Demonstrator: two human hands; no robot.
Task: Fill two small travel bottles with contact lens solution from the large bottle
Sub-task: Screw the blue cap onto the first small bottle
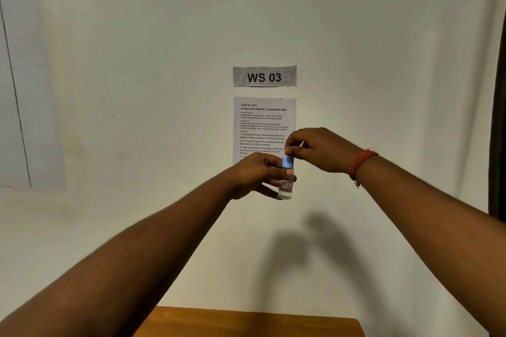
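Counter point(246, 323) edge at bottom, then both hands raised above it: left hand point(254, 175) curled round the small clear travel bottle point(286, 189), held upright, right hand point(315, 149) pinching its blue cap point(288, 163) with fingertips, instruction sheet point(264, 117) and WS 03 sign point(264, 76) on wall behind.

Both arms reach forward; left hand point(256, 172) and right hand point(315, 149) hold curled grips
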